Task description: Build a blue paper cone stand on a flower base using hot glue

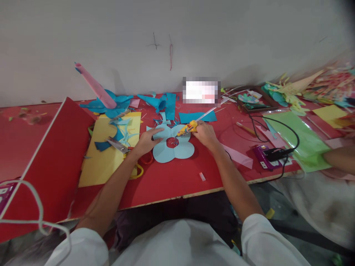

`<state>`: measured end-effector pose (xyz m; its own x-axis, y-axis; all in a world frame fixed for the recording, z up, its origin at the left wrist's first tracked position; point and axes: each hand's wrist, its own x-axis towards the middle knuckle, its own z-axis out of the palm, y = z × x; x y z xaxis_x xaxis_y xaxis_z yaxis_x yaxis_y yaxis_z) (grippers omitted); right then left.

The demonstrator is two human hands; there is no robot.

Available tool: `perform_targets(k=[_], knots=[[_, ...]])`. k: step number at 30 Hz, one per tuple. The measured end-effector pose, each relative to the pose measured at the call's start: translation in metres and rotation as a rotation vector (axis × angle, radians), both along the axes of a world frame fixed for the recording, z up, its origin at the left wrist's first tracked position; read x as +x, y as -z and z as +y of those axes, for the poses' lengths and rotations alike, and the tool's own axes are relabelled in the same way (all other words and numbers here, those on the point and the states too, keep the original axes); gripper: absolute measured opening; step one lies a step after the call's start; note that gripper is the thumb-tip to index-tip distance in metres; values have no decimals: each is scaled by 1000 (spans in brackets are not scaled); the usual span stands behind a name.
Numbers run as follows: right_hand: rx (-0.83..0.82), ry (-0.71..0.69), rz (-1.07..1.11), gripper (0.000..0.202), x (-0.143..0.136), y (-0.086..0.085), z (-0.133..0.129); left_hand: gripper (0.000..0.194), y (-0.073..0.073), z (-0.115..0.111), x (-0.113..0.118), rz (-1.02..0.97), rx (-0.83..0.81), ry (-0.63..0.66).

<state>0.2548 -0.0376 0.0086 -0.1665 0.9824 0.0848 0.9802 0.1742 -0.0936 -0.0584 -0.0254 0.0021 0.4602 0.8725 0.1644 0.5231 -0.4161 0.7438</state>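
A light blue paper flower (184, 150) with a round hole in its middle lies flat on the red table. At its upper left petal is my left hand (146, 142), its thumb and fingers gripping the paper. My right hand (205, 135) is closed around a yellow hot glue gun (188, 128) with a long clear glue stick (208, 113) in its back end. The gun's nozzle points down-left, close to the flower's hole; whether it touches cannot be made out. Scissors (119, 145) with red and yellow handles lie partly hidden beside my left forearm.
A yellow sheet (94, 162) with blue scraps lies left, beside a red upright divider (52, 155). Behind stands a blue flower with a pink paper tube (97, 87). At right are a purple power strip (260, 157), black cables and another person's arm (340, 160).
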Motion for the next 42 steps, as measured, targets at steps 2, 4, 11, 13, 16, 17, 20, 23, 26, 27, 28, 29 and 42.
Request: perform_targets(k=[2, 4, 11, 13, 16, 17, 20, 23, 26, 27, 28, 29, 42], knots=[[-13, 8, -8, 35, 1, -2, 0, 51, -1, 0, 0, 5, -2, -2], [-15, 10, -13, 35, 3, -3, -1, 51, -2, -1, 0, 10, -2, 1], [-20, 2, -2, 34, 10, -4, 0, 51, -2, 0, 0, 15, 0, 1], [-30, 0, -5, 34, 11, -4, 1, 51, -2, 0, 0, 16, 3, 6], [-44, -2, -7, 34, 13, -5, 1, 51, -2, 0, -1, 17, 5, 8], [-48, -5, -6, 33, 14, -5, 1, 51, -2, 0, -1, 18, 4, 6], [-49, -12, -5, 32, 15, -6, 1, 50, -2, -1, 0, 21, -2, 2], [-36, 3, -11, 31, 15, -6, 0, 51, -2, -1, 0, 20, -1, 3], [-21, 29, -8, 37, 13, -6, -1, 53, -2, 0, 0, 18, 6, 9], [-19, 34, -1, 40, 12, -6, -2, 53, -1, 0, 0, 18, 8, 10], [-19, 36, 7, 42, 12, -6, -2, 53, -1, 1, 0, 18, 8, 11], [-17, 37, 16, 44, 12, -6, -3, 53, 0, 1, -1, 18, 7, 11], [-22, 38, 20, 44, 13, -5, -1, 55, 2, 1, 0, 6, 9, 0]])
